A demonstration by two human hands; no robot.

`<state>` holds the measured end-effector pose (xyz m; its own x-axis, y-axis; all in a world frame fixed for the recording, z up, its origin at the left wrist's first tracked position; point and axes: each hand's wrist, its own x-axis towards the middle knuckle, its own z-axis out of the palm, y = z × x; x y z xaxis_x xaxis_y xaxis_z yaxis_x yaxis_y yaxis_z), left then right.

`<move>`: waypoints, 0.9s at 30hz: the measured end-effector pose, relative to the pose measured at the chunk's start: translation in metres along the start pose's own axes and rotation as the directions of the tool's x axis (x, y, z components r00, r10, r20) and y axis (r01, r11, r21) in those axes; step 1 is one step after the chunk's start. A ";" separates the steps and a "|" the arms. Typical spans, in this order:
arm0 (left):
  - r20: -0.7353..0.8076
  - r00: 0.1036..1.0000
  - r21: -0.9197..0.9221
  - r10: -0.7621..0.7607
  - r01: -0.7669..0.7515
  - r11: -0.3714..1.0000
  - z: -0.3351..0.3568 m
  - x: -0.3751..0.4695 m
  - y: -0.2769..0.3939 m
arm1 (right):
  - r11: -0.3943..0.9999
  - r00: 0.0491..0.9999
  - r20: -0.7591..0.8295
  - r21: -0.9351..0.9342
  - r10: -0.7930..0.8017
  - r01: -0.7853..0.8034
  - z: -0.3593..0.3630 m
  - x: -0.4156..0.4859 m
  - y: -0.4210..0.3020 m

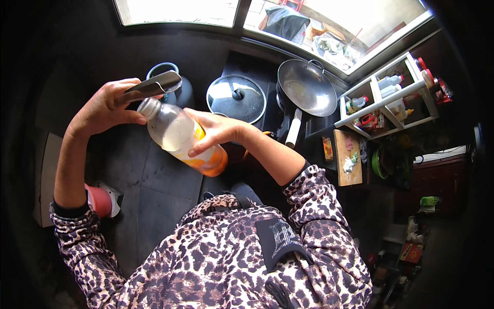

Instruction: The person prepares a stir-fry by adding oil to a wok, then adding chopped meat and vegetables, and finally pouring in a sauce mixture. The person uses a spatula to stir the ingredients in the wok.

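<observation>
My right hand (220, 131) is wrapped around the body of a plastic bottle (173, 127), which is tilted with its mouth toward the upper left. The bottle's top is clear, its base looks orange, and a label circles the middle. My left hand (104, 100) holds a shiny, curved metal utensil (154, 87), perhaps a scoop or ladle, just above the bottle mouth. The left thumb rests by the bottle neck. No cap shows on the bottle. Beyond both hands, a glass-lidded pan (222, 94) and a tilted wok (305, 85) with a pale handle sit on the stove area.
A grey gas cylinder (183, 94) stands behind the utensil. Right of the wok, a white rack (393, 100) holds several bottles. Chopped ingredients lie on a wooden cutting board (343, 146) beside a small box (327, 150). A red bucket (99, 201) is at my left elbow.
</observation>
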<state>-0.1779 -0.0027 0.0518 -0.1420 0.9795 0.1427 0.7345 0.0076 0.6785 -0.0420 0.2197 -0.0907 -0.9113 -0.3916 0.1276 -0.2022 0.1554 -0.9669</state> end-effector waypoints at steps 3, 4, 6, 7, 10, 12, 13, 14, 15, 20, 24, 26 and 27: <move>-0.076 0.995 -0.002 -0.064 0.064 0.998 -0.001 -0.001 -0.014 | 0.991 1.000 0.007 0.137 0.010 -0.011 -0.004 0.002 0.004; -0.123 0.983 0.039 -0.138 0.144 0.989 0.000 0.001 -0.003 | 0.998 0.999 -0.037 0.067 0.021 -0.019 -0.014 0.001 0.004; -0.239 0.930 0.032 -0.279 0.295 0.955 -0.006 -0.003 -0.001 | 0.986 0.993 -0.078 0.148 0.090 -0.077 -0.041 0.000 -0.003; -0.339 0.924 0.054 -0.177 0.207 0.977 -0.002 -0.010 -0.037 | 0.983 0.984 -0.103 0.128 0.143 -0.129 -0.064 0.000 -0.003; -0.469 0.791 -0.205 -0.393 0.335 0.920 0.020 -0.053 -0.085 | 0.991 0.796 -0.604 -0.076 0.044 -0.112 -0.133 0.006 0.050; -0.458 0.671 -0.340 -0.583 0.474 0.812 0.053 -0.093 -0.106 | 0.975 0.605 -0.796 -0.139 -0.005 -0.175 -0.181 0.000 0.084; -0.449 0.604 -0.390 -0.658 0.530 0.753 0.068 -0.115 -0.119 | 0.962 0.526 -0.848 -0.197 -0.069 -0.191 -0.211 0.001 0.101; -0.444 0.502 -0.436 -0.742 0.602 0.669 0.092 -0.142 -0.131 | 0.932 0.430 -0.898 -0.230 -0.092 -0.280 -0.235 0.005 0.118; -0.435 0.387 -0.485 -0.813 0.660 0.573 0.119 -0.170 -0.136 | 0.895 0.335 -0.934 -0.253 -0.127 -0.367 -0.258 0.014 0.138; -0.318 -0.107 -0.530 -0.942 0.844 0.083 0.261 -0.291 -0.082 | 0.846 0.093 -0.987 -0.159 -0.130 -0.509 -0.326 0.030 0.243; -0.227 -0.295 -0.543 -0.928 0.830 -0.131 0.352 -0.336 -0.027 | 0.850 0.061 -0.984 -0.177 -0.169 -0.496 -0.353 0.050 0.295; -0.202 -0.292 -0.556 -0.935 0.820 -0.136 0.369 -0.339 0.003 | 0.853 0.045 -0.988 -0.149 -0.146 -0.501 -0.356 0.056 0.314; -0.182 -0.307 -0.650 -0.934 0.750 -0.119 0.380 -0.347 0.013 | 0.854 0.032 -0.989 -0.139 -0.143 -0.502 -0.355 0.059 0.322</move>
<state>0.1330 -0.2662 -0.2629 -0.7637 -0.3441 -0.5462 -0.6256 0.6032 0.4947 -0.2881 0.5685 -0.3162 -0.3550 0.8627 0.3603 0.2352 0.4554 -0.8587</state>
